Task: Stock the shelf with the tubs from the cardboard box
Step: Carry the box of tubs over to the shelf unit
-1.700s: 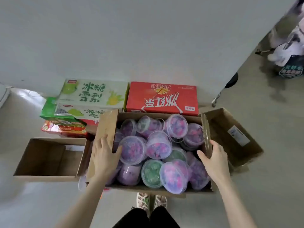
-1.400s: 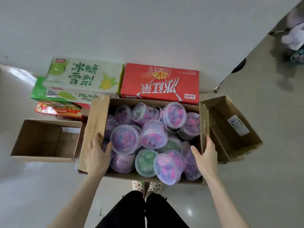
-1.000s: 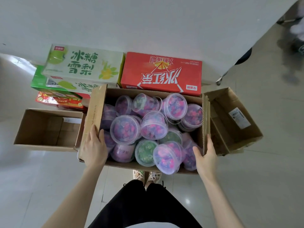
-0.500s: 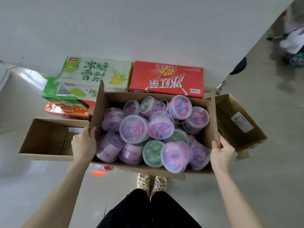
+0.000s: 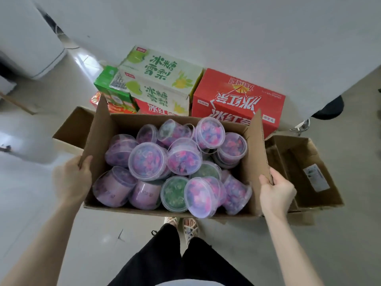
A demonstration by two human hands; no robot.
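Left hand [image 5: 71, 180] is curled round the near edge of the cardboard box [image 5: 144, 210]'s left flap, thumb inside. The box runs longways straight across, one short end per hand, so neither's nearer. Tubs [image 5: 147, 161] are heaped inside, a few lying on their sides along the near edge. Right hand [image 5: 275, 193] grips the right flap the same way. No shelf in view. Drink cartons [image 5: 237, 100] crowd the far edge and an empty box [image 5: 305, 182] sits just beside the right end. The bare floor [image 5: 31, 203] on the left looks roomiest.
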